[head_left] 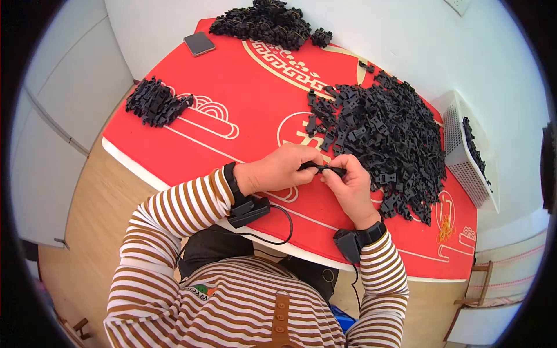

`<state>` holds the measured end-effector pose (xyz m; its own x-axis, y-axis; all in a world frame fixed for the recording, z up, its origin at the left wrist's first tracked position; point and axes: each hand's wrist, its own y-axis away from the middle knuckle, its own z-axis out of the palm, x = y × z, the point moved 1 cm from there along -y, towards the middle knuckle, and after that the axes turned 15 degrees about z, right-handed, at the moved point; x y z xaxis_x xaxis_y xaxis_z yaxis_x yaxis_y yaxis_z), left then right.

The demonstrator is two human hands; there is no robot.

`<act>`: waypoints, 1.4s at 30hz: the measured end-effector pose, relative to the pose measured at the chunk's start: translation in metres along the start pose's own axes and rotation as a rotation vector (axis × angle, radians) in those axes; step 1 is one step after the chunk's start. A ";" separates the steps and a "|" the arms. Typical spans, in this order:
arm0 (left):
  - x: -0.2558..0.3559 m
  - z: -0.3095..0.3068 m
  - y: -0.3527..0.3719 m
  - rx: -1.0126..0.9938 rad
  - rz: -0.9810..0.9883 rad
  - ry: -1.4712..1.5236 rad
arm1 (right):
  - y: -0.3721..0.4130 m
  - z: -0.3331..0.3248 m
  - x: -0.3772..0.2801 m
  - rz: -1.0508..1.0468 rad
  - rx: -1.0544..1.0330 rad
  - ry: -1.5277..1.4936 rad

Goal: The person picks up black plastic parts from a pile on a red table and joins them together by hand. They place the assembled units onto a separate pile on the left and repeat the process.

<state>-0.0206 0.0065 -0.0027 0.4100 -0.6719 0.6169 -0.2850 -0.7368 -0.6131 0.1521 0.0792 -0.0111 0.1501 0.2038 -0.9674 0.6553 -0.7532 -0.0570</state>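
Note:
Both hands meet over the front middle of the red table, each pinching black plastic between thumb and fingers. My left hand (282,168) grips one end of a small black plastic piece (311,166). At its other end, my right hand (351,184) closes on the black plastic too. Fingers cover much of it, so I cannot tell whether it is one piece or two joined. Just beyond my right hand spreads a large loose heap of black plastic pieces (383,133), some with square holes.
A smaller pile of black pieces (155,103) lies at the left, near a phone (199,44). Bundled black pieces (264,24) are heaped at the back. A white perforated basket (464,148) holds more at the right. Yellow rubber bands (445,228) rest on the red tablecloth (243,87).

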 end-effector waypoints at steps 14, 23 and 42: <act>-0.012 0.001 0.004 0.006 -0.227 0.286 | 0.002 0.000 -0.003 -0.139 0.109 0.225; 0.002 -0.001 0.004 0.114 -0.431 0.528 | 0.000 -0.001 -0.002 -0.007 0.025 -0.065; 0.028 -0.003 0.014 0.311 -0.519 0.608 | 0.010 0.009 -0.018 -0.486 0.103 0.469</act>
<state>-0.0156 -0.0227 0.0076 -0.1386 -0.2441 0.9598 0.0967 -0.9679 -0.2322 0.1493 0.0623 0.0031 0.1766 0.7657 -0.6185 0.6589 -0.5587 -0.5036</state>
